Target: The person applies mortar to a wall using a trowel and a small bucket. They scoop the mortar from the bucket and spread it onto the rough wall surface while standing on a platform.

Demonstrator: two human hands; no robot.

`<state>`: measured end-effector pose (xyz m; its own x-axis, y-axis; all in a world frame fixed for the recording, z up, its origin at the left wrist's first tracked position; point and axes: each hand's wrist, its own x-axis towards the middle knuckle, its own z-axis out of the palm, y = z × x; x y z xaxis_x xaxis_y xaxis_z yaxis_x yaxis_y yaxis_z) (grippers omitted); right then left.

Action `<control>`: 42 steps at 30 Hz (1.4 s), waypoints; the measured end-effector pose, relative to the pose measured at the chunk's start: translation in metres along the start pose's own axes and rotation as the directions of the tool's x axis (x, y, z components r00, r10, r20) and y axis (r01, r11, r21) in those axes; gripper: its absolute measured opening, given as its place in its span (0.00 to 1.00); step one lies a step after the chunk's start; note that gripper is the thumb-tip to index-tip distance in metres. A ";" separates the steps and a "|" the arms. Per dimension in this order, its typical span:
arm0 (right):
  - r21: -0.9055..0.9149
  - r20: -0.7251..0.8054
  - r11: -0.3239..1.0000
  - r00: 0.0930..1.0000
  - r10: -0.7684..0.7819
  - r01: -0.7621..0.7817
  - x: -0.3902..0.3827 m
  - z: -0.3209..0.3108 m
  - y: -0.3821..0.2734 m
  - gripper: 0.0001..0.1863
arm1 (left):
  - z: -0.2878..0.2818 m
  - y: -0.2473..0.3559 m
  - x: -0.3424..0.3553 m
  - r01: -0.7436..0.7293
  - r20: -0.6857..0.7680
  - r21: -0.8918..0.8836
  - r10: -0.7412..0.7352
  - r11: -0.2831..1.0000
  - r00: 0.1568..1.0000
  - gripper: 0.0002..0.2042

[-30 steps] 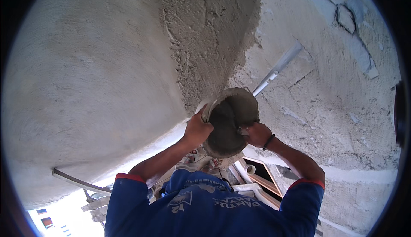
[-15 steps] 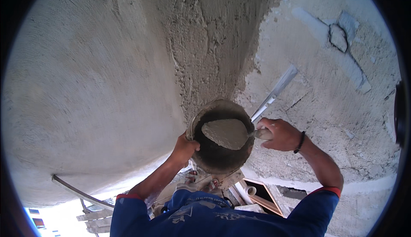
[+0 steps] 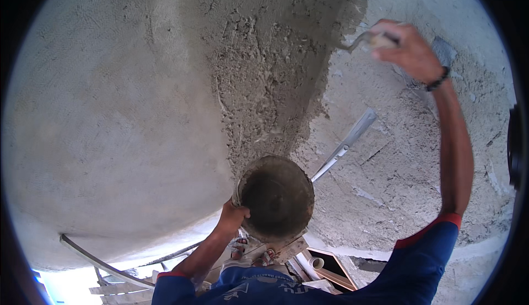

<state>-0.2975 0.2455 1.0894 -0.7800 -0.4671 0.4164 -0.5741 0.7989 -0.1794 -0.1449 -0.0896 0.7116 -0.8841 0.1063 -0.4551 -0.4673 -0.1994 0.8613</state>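
My left hand [image 3: 233, 215] grips the rim of a round, mortar-stained bucket [image 3: 277, 197] on its left side, thumb over the edge. Wet grey mortar coats the inside of the bucket. Up at the right, my right hand [image 3: 405, 46] is closed on the handle of a trowel [image 3: 361, 41], raised in front of the wall. The trowel's bent neck shows, but its blade is blurred against the grey mortar. A rough, wet strip of mortar [image 3: 270, 74] runs down the wall above the bucket.
A straight metal bar [image 3: 347, 142] leans on the rough wall [image 3: 386, 173] right of the bucket. Smooth wall [image 3: 121, 129] curves along the left. Below are wooden planks [image 3: 289, 248], a pipe [image 3: 316, 262], my feet [image 3: 267, 257] and a curved rod [image 3: 104, 263] at lower left.
My right hand has swung from the bucket up to the upper right with the trowel, which carried a heap of mortar before. The bucket in my left hand has dropped slightly lower and left.
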 end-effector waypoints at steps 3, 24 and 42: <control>-0.155 -0.012 0.988 1.000 0.016 -0.017 -0.028 -0.023 -0.017 0.13 | 0.000 -0.004 0.007 -0.003 0.010 0.008 0.003 1.000 1.000 0.27; -0.252 0.498 0.967 0.853 0.156 -0.030 -0.263 0.263 -0.029 0.16 | 0.077 0.052 0.035 -0.218 0.231 0.563 0.101 0.798 0.968 0.32; 0.121 0.344 0.977 0.930 0.127 -0.178 -0.208 0.150 -0.033 0.21 | 0.055 0.073 0.011 -0.055 0.149 0.270 0.015 0.961 0.989 0.25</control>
<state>-0.1532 0.2594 0.8748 -0.8843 -0.4633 0.0583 -0.4519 0.8176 -0.3567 -0.1887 -0.0490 0.7817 -0.8809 0.2472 -0.4035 -0.4004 0.0653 0.9140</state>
